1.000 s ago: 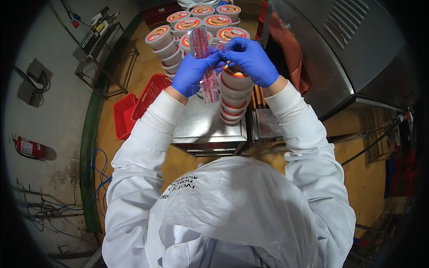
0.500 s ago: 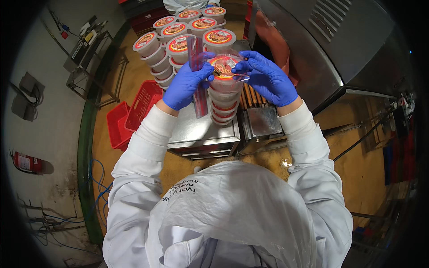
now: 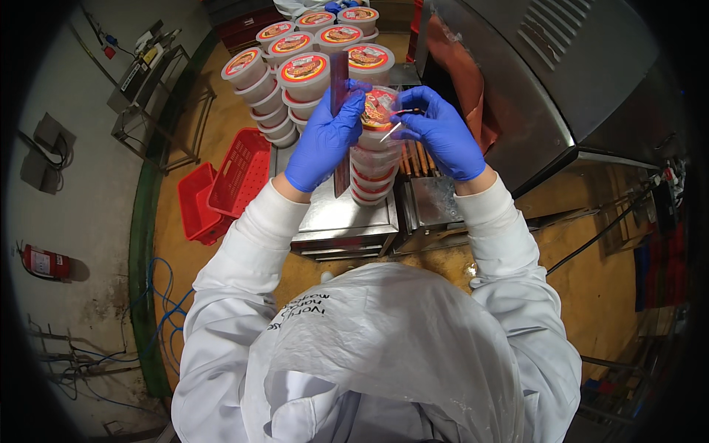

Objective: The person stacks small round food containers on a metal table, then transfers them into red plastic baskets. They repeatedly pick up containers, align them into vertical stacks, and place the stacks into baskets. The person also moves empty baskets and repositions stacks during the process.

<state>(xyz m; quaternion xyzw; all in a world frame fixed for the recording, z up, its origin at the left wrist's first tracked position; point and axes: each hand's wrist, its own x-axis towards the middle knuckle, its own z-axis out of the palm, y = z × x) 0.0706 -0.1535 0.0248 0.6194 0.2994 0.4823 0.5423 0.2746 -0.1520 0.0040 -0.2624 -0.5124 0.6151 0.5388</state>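
My left hand [image 3: 322,145], in a blue glove, is closed around a long, flat bundle of dark purplish-red plastic strips [image 3: 339,83], held upright. Its fingertips reach the left side of the top tub [image 3: 377,111] in the nearest stack, a clear round tub with a red and yellow lid label. On the tub's right side, my gloved right hand [image 3: 446,137] pinches a thin piece of clear plastic film [image 3: 391,133] with a bright edge. The film lies against the tub's rim; how far around it goes I cannot tell. Several similar tubs [image 3: 371,175] are stacked beneath.
More stacks of lidded tubs [image 3: 303,68] stand close behind on the steel table [image 3: 317,221]. Wooden-handled tools [image 3: 422,159] lie right of the near stack. A large steel machine [image 3: 524,111] rises at right, red crates [image 3: 240,173] sit at left, and another person's blue gloves [image 3: 343,6] show at the far end.
My left hand and the strip bundle have shifted slightly right, and the bundle has turned more edge-on. My right hand has dropped a little, its fingers now pinched closer together on the film.
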